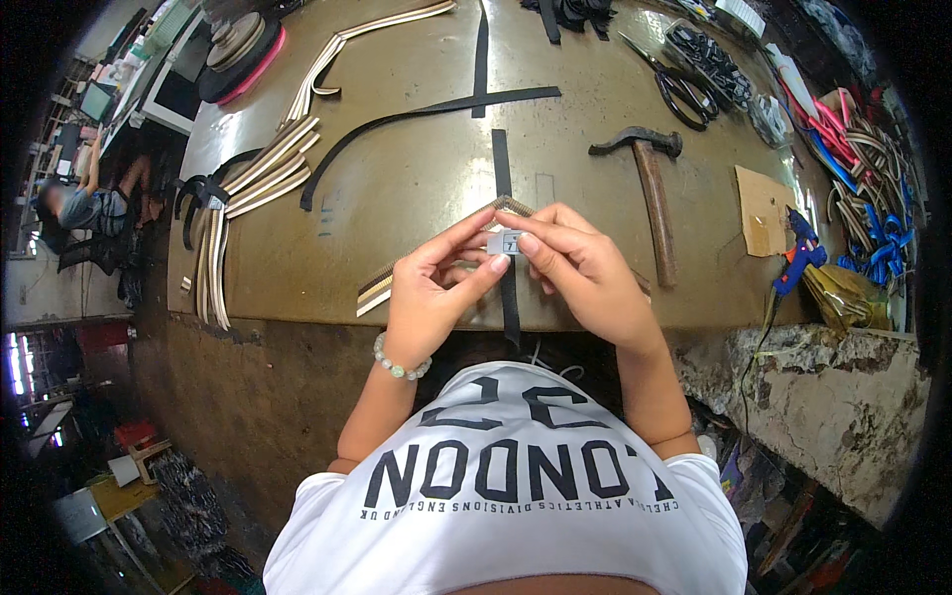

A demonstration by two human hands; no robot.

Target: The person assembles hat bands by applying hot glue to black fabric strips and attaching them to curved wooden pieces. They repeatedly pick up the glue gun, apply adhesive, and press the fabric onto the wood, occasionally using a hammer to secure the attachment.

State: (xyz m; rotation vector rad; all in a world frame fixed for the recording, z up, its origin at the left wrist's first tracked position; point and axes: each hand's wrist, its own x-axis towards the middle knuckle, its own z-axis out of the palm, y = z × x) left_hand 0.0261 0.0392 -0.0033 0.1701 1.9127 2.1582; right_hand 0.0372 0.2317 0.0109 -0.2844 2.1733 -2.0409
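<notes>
A small white tag with dark print is held at the table's near edge, between the fingertips of my two hands. My left hand pinches its left side, and my right hand grips the right side with thumb and fingers. Beige-and-brown striped strips lie behind and below my hands, bent to a peak near my fingertips; my hands cover much of them. A black strap runs under the strips and hangs over the table's front edge.
To the right are a hammer, scissors, a cardboard piece, a blue glue gun and a heap of coloured straps. Leftward lie bundled striped strips and a curved black strap. Another person is at far left.
</notes>
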